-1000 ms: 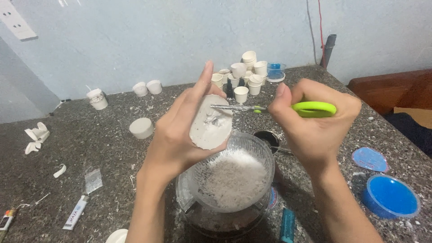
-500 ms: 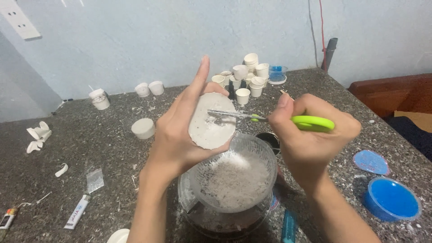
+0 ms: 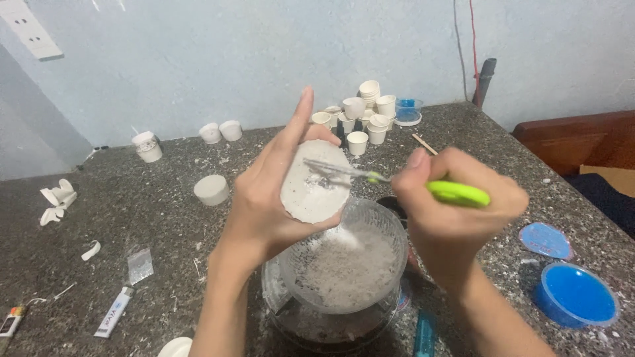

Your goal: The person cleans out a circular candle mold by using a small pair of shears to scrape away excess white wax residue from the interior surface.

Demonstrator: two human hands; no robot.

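Left hand gripping white cup tipped above clear bowl, right hand tight around green-handled fork scraping inside; might fling white crumbs onto table if scraped too hard.

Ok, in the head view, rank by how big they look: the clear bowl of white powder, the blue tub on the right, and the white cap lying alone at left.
1. Clear bowl, closest to the camera
2. Blue tub
3. White cap, farther back, so real size is unsure
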